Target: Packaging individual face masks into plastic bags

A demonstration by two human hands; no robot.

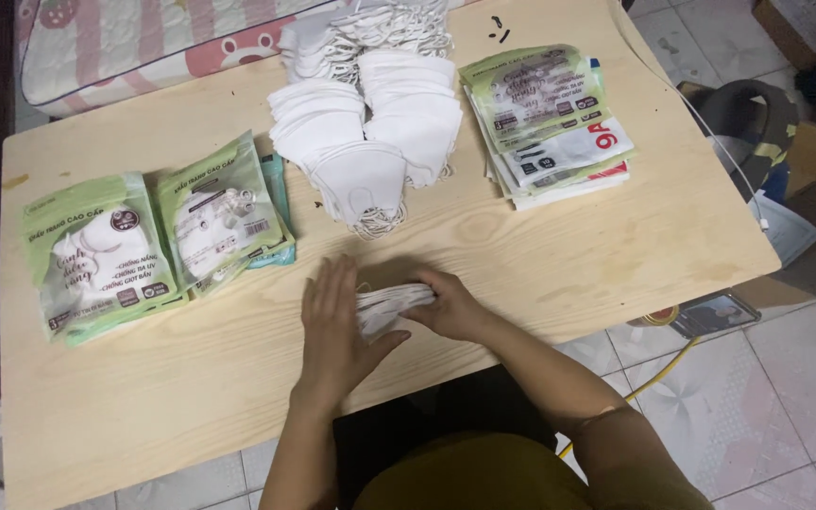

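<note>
A small stack of folded white face masks (391,304) lies near the front edge of the pale wooden table (569,255). My left hand (332,326) rests flat with fingers extended against the stack's left side. My right hand (448,307) curls over the stack from the right and grips it. Both hands press the masks together between them.
Rows of loose white masks (370,142) lie at the table's middle back. Filled green pouches (153,246) sit at the left, and a pile of flat empty pouches (550,123) at the right. A bag (748,123), a box and a yellow cable (654,378) sit on the tiled floor to the right.
</note>
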